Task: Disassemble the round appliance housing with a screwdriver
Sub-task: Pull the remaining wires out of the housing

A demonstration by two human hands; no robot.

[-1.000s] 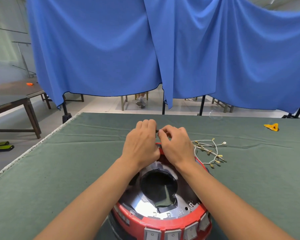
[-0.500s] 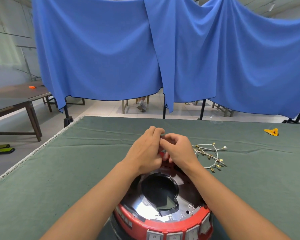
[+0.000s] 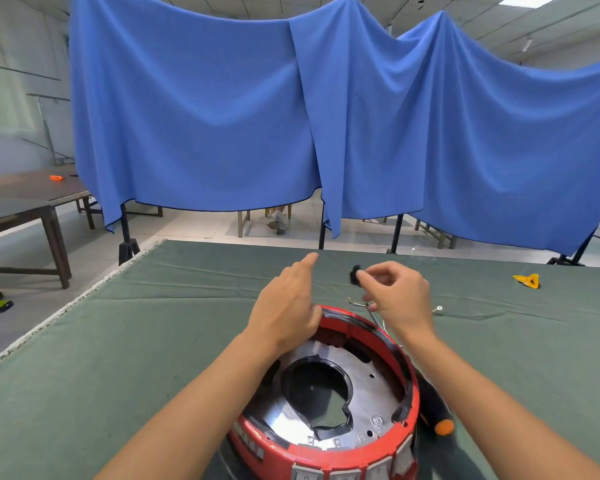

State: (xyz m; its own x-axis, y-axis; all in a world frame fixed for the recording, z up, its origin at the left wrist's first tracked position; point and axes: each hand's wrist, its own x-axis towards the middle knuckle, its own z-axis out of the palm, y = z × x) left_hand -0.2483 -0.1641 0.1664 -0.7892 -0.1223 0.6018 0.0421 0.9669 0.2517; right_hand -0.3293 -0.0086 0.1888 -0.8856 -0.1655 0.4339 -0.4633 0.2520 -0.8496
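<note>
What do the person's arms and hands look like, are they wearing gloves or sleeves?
No gloves and no sleeves in view: the left hand and right hand are bare, as are both forearms up to the picture's edge. No watch, ring or wristband shows.

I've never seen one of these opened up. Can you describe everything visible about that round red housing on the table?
The round red housing lies flat on the green cloth, open side up. Its wall looks like red plastic, with grey rocker-style switches along the near edge. Inside sits a shiny metal plate with small holes and a large dark, irregular central opening. The left hand is over its far rim; actual contact can't be confirmed.
</note>
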